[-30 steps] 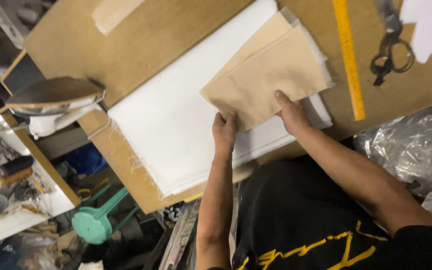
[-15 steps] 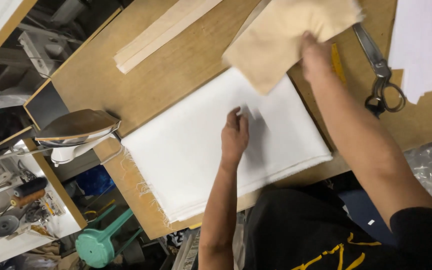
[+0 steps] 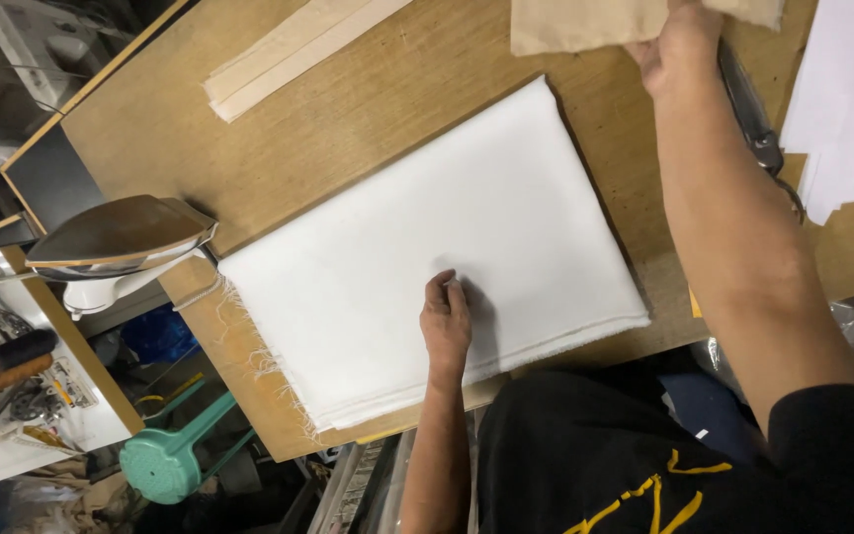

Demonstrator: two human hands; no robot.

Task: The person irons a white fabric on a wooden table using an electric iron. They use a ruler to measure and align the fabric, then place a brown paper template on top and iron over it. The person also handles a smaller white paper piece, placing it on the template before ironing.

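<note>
Here, the left hand (image 3: 447,321) lay at the lower middle of the frame, pressed down on the white cloth (image 3: 427,267). Its fingers (image 3: 444,290) were curled, knuckles up, with the tips touching the fabric; they pinched nothing that could be seen. The cloth was a folded stack spread across the centre of the bench (image 3: 348,129), its frayed edge at the lower left hanging just over the bench rim. The cloth lay directly under those fingers and reached out on all sides of them.

The right hand (image 3: 679,44) was at the top edge of the frame, right of centre, its arm stretching down toward the lower right. Its fingers were closed on the tan paper (image 3: 585,22), which was lifted above the bench and partly cut off by the top of the frame. The paper sat beyond the far edge of the cloth, apart from it.

Just right of that arm lay scissors (image 3: 755,124), mostly hidden behind it. White sheets (image 3: 847,99) lay at the upper right. A pale strip (image 3: 289,54) ran slantwise at the upper left. An iron (image 3: 116,242) stood at the left edge of the bench, near the cloth's frayed corner. A green stool (image 3: 165,460) showed at the lower left, below the bench.
</note>
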